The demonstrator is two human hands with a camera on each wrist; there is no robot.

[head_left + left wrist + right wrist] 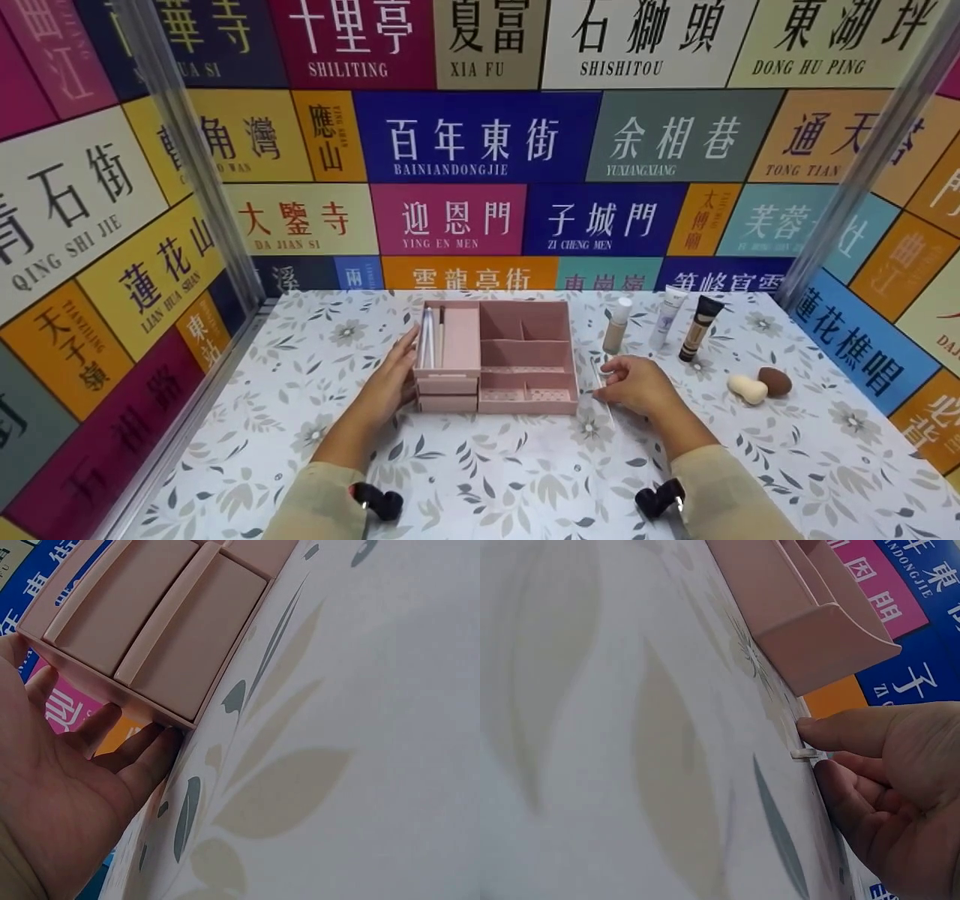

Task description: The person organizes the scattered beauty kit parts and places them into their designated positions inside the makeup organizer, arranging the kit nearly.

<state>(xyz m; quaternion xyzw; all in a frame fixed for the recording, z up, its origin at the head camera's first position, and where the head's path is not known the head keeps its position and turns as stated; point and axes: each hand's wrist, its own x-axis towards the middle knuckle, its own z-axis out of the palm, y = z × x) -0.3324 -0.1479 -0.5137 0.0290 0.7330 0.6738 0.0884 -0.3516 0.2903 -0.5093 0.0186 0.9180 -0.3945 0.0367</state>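
Observation:
A pink desktop organizer [526,356] stands on the table, with drawers [199,622] at its left front and divided compartments at its right. Several slim pens or brushes [429,337] stand in its upper left part. My left hand [386,386] is at the organizer's left side; its fingertips [161,739] touch the lower edge, and the fingers are only slightly bent. Right of the organizer, my right hand [637,384] pinches a thin, pale stick [805,754] between thumb and fingers, low at the tabletop. The stick's exact kind is too small to tell.
Behind my right hand stand a white-capped bottle [616,326], a white tube [666,319] and a black-capped beige tube [699,328]. A cream sponge [747,388] and a brown sponge [775,381] lie further right. Sign-covered walls [480,139] border the floral tabletop [510,472].

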